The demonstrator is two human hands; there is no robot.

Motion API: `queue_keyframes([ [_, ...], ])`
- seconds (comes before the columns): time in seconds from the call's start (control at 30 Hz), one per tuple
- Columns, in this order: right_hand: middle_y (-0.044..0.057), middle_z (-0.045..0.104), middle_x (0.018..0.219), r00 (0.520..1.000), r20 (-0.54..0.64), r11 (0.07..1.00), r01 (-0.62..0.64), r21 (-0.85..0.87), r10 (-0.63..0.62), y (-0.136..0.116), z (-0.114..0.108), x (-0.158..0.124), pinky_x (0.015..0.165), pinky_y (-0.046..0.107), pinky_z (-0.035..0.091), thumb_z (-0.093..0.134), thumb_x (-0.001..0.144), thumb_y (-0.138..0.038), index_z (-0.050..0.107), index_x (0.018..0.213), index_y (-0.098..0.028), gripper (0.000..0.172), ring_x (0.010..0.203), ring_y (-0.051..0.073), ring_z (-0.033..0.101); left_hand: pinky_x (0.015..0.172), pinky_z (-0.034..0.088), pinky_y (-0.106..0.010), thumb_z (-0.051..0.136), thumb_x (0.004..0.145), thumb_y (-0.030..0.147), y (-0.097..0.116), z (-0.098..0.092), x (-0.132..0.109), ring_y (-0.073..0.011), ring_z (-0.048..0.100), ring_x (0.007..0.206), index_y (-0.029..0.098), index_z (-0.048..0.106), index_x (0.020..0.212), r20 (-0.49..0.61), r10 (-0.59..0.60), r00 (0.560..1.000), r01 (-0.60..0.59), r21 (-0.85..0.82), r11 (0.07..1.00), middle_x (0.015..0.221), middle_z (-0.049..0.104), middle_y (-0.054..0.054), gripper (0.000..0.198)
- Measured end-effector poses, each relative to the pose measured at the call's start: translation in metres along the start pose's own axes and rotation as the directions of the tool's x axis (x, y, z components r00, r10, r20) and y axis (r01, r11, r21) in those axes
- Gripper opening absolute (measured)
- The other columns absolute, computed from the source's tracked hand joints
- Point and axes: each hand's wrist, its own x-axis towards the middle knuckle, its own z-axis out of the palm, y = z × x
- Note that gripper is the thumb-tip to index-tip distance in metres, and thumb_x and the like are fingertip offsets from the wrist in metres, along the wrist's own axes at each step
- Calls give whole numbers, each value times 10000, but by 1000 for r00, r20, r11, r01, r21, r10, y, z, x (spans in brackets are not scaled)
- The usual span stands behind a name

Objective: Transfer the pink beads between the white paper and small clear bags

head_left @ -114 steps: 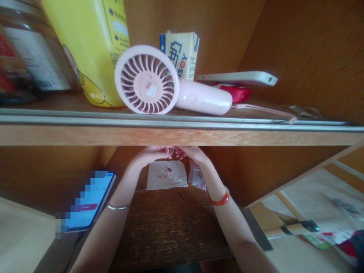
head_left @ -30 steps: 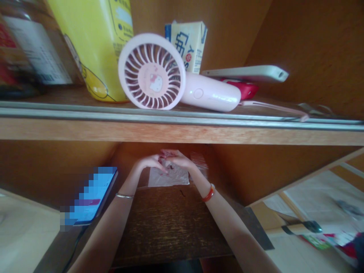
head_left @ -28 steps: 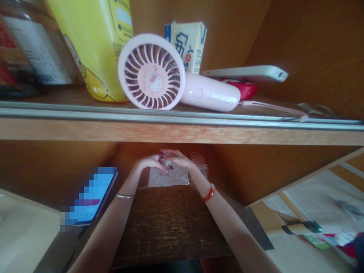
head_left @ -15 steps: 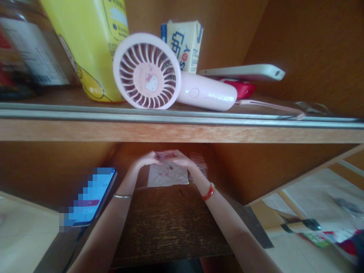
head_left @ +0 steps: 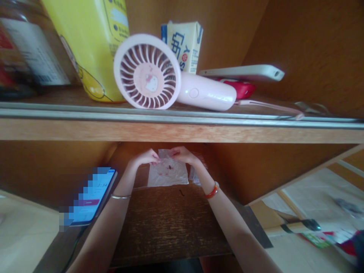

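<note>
A white sheet, like tissue or thin paper (head_left: 167, 176), lies flat at the far end of the dark wooden desk. It carries small reddish marks and one dark speck (head_left: 170, 167). At its left upper edge, my left hand (head_left: 148, 156) has its fingertips pinched together. My right hand (head_left: 183, 154) is at the right upper edge, fingers also closed in a pinch. Whatever either pinch holds is too small to make out. Just right of the sheet, partly behind my right wrist, is a clear plastic bag (head_left: 195, 177).
A lit phone (head_left: 93, 204) with a cable leans at the left. Overhead, a shelf edge (head_left: 182, 132) crosses the view, bearing a pink handheld fan (head_left: 207, 91), a yellow container (head_left: 96, 49), a drink carton (head_left: 189, 41) and a white device (head_left: 247, 71). A thin dark strand (head_left: 182, 193) lies on the desk.
My hands were together over the sheet's upper part and have moved apart, left hand leftward, right hand slightly rightward. More of the sheet shows between them.
</note>
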Motion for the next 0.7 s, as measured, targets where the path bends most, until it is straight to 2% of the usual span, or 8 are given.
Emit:
queue_keyframes([
  [0.1,-3,666,728,1000,5,1000,2,-28,-2,-1,2,0,620,228,444,560,614,-22,685,776,-153,243,672,123,580,526,407,-229,697,653,195,4,2,-1,-130,565,497,142,697,571,7,-4,1000,4,21,1000,494,629,-13,97],
  [0.33,-21,623,628,1000,-1,994,-6,-114,6,-3,7,0,593,216,399,508,578,37,646,658,-132,232,616,106,543,493,360,-215,663,674,120,11,6,-2,-99,494,428,146,648,470,2,8,1000,-8,50,999,420,574,12,206],
  [0.57,13,680,715,1000,-18,997,-2,-82,1,-5,6,-1,614,229,432,550,632,-13,698,757,-140,232,661,123,589,516,388,-223,670,681,132,11,5,-3,-123,553,469,146,695,547,3,5,1000,-5,30,1000,469,620,-5,136],
  [0.7,7,665,671,999,-34,999,-16,-47,14,-3,4,-1,586,216,425,546,622,5,687,706,-135,216,623,110,572,508,401,-218,659,682,126,13,3,-4,-119,559,461,133,688,571,-11,15,1000,-15,1,1000,480,621,-3,115],
])
